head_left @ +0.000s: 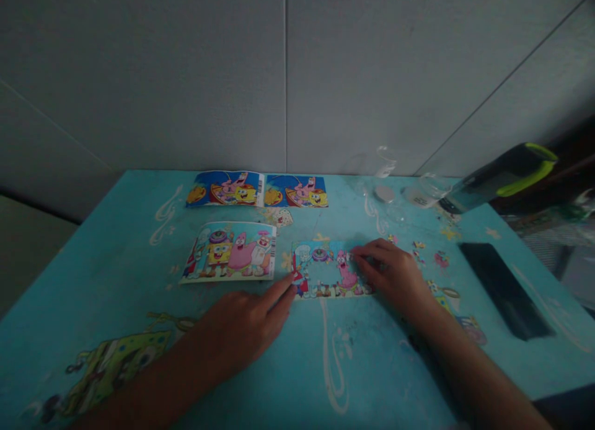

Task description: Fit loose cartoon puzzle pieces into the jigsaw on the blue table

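A small cartoon jigsaw puzzle [325,270] lies partly assembled on the turquoise printed table [139,232], with a gap in its middle. My left hand [242,328] lies flat on the table, its index fingertip touching the puzzle's left lower edge. My right hand [390,270] rests on the puzzle's right edge, fingers bent over the pieces there; whether it pinches a piece is hidden. A few loose puzzle pieces [430,253] lie scattered just right of that hand.
A picture card [230,251] lies left of the puzzle. Two blue cartoon pictures [258,190] sit at the back. A black phone [504,289] lies at right. Clear plastic containers and a lid [404,191] stand near the wall, beside a dark green-trimmed object [504,176].
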`<act>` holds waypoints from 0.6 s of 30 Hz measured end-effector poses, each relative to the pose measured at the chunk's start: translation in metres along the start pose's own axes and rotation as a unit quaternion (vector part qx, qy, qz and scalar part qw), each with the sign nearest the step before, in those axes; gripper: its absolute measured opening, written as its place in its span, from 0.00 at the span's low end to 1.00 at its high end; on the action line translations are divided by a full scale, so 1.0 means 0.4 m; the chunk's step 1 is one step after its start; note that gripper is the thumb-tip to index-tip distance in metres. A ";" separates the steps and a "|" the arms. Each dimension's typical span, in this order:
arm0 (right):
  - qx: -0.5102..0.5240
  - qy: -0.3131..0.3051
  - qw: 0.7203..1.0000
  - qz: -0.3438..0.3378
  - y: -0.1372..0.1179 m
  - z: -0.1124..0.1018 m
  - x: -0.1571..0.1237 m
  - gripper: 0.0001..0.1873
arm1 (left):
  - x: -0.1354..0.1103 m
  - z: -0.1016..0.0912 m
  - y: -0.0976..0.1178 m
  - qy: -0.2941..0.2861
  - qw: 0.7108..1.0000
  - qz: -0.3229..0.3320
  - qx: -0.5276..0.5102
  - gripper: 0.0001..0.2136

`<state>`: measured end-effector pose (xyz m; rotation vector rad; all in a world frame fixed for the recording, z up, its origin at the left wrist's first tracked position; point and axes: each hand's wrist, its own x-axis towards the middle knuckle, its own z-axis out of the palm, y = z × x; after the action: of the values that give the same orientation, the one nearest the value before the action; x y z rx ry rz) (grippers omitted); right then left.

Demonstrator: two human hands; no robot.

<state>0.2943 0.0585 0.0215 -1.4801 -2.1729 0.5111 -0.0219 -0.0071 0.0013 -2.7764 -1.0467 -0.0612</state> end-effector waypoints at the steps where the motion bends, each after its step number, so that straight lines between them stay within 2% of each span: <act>1: 0.000 -0.009 1.000 -0.007 -0.002 0.000 0.000 0.11 | 0.000 -0.002 0.000 0.001 1.000 -0.001 0.000 0.20; 18: -0.030 0.001 1.000 0.003 0.004 0.017 0.000 0.13 | 0.002 -0.003 -0.001 -0.010 1.000 -0.003 0.004 0.20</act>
<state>0.2920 0.0587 0.0150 -1.5173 -2.2009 0.4509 -0.0214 -0.0064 0.0028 -2.7732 -1.0566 -0.0301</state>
